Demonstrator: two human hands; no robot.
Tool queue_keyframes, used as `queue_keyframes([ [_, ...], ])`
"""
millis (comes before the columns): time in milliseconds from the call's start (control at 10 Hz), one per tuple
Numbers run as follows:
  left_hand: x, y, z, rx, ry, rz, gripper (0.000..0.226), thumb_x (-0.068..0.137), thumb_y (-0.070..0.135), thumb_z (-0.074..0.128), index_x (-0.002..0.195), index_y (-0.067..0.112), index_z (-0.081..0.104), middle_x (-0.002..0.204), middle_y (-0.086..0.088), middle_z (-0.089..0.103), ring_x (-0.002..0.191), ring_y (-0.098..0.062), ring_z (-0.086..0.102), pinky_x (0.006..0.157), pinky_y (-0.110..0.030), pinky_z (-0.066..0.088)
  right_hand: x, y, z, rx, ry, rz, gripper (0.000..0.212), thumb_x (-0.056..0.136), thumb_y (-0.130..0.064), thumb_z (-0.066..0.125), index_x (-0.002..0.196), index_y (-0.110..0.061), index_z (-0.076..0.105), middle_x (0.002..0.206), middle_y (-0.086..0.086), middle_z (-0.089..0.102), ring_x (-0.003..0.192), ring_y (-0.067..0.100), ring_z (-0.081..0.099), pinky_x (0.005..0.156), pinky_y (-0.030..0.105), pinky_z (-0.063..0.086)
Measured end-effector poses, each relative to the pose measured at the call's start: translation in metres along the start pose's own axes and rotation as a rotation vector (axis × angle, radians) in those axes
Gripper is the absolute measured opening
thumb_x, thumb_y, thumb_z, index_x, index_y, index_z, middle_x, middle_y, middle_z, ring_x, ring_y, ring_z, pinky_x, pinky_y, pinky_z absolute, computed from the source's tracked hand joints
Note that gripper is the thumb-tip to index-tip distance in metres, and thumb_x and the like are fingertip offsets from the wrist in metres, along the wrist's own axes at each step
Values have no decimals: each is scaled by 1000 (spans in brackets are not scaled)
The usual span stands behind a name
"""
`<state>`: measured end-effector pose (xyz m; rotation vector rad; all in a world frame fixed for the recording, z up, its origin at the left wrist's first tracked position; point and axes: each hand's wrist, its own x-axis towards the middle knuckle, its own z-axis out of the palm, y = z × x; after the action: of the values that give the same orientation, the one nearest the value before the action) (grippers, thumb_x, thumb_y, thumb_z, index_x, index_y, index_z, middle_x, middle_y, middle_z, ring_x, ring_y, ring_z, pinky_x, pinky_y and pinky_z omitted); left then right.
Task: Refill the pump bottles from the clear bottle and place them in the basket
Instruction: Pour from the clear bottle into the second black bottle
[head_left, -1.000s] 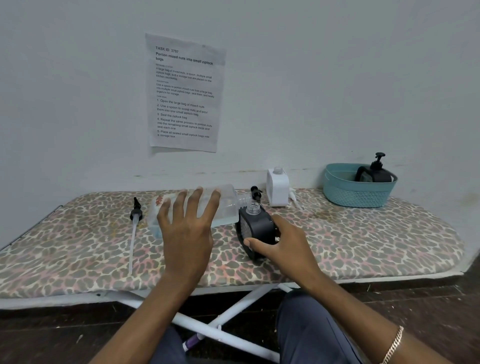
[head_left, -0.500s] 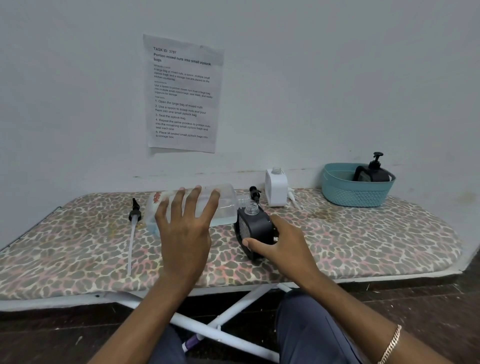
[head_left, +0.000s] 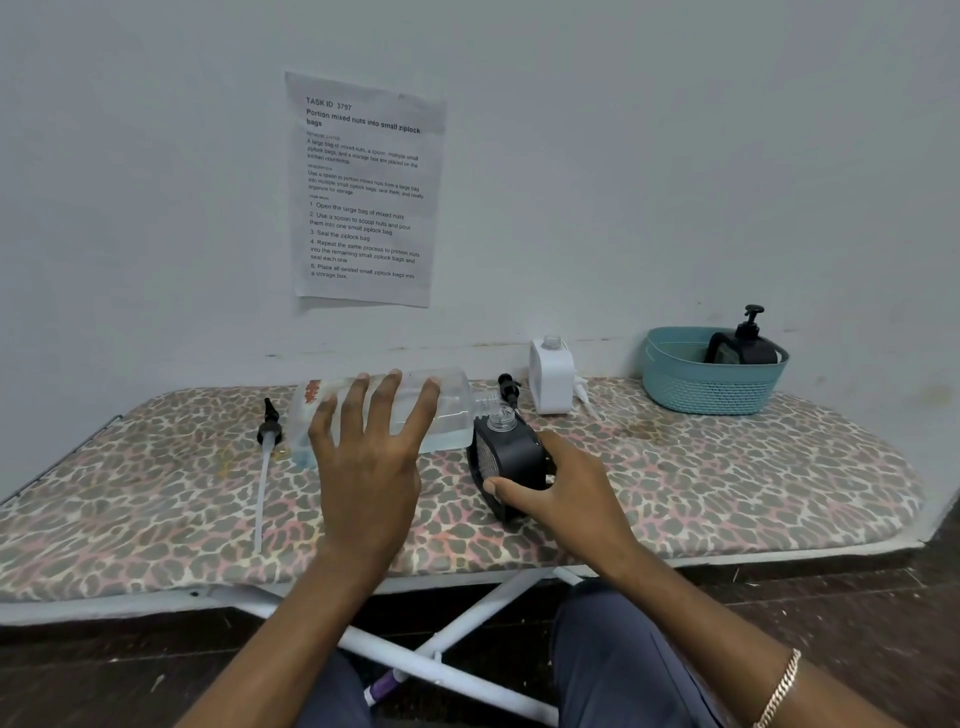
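My left hand (head_left: 369, 452) grips the clear bottle (head_left: 452, 410), which lies nearly level with its open neck over the mouth of a black pump bottle (head_left: 506, 457). A little clear liquid sits low in it. My right hand (head_left: 566, 493) holds that black bottle, uncapped, on the leopard-print board (head_left: 727, 478). A white bottle (head_left: 550, 376) without its pump stands by the wall. One black pump head (head_left: 509, 387) lies behind the black bottle; another with a long tube (head_left: 266, 457) lies at the left. A second black pump bottle (head_left: 743, 345) sits in the teal basket (head_left: 706, 387).
A printed sheet (head_left: 363, 192) is taped to the wall above the board. The board's white legs (head_left: 457, 613) cross below its front edge, over a dark floor. My knees are close under the front edge.
Both hands and both bottles stay almost in place; the clear bottle stays tipped over the black bottle's mouth.
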<state>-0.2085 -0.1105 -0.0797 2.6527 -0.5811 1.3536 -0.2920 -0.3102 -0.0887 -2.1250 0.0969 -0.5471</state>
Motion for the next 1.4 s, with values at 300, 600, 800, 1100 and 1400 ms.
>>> queue_keyframes([
  [300, 0, 1, -2, 3, -7, 1, 88, 71, -14, 68, 149, 24, 57, 148, -15, 57, 142, -42, 48, 116, -62, 27, 0, 0, 0, 6, -3, 8, 42, 79, -45, 87, 113, -35, 63, 95, -24, 69, 90, -15, 61, 69, 4, 45],
  [600, 0, 0, -2, 6, -7, 2, 87, 70, -14, 69, 148, 24, 59, 148, -15, 58, 141, -42, 49, 115, -63, 28, 0, 2, -1, -26, -14, 21, 39, 81, -45, 84, 112, -32, 64, 93, -20, 69, 89, -9, 62, 68, 9, 49],
  [800, 1, 0, -1, 10, -7, 5, 88, 69, -14, 70, 148, 24, 58, 148, -15, 58, 141, -42, 49, 114, -63, 28, 2, 4, -1, -48, -35, 18, 39, 81, -43, 79, 115, -31, 64, 97, -16, 70, 88, -6, 62, 69, 14, 48],
  [1100, 1, 0, -2, 3, -10, 3, 88, 69, -14, 71, 148, 24, 59, 147, -15, 58, 141, -42, 49, 115, -63, 28, 2, 5, -3, -38, -48, 7, 36, 83, -39, 80, 114, -34, 63, 98, -19, 69, 91, -9, 61, 69, 9, 47],
  [1400, 1, 0, -1, 5, -6, 3, 89, 69, -14, 71, 148, 25, 59, 147, -14, 59, 140, -42, 50, 115, -62, 28, 2, 8, -3, -22, -48, 12, 35, 82, -38, 80, 112, -35, 64, 97, -18, 71, 90, -6, 64, 75, 18, 54],
])
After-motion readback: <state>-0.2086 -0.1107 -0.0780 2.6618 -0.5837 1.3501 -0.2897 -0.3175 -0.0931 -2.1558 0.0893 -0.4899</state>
